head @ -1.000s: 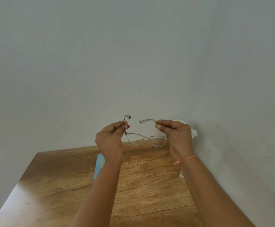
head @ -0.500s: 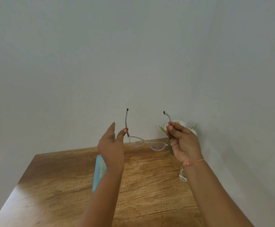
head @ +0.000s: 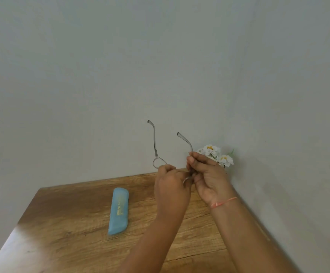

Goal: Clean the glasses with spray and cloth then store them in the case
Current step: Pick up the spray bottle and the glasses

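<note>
Clear-rimmed glasses with thin grey temples (head: 154,142) are held in mid-air, temples pointing to 12. The left hand (head: 171,190) pinches the front, the right hand (head: 207,174) one temple's base. A pale-blue soft case (head: 118,210) lies at 8 o'clock on the wooden tabletop (head: 71,233) — long axis 12-to-6, nearer the left hand.

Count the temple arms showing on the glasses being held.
2. On the glasses, one temple arm rises above the left hand; the other sticks up from the right hand's pinch. None looks hidden.
</note>
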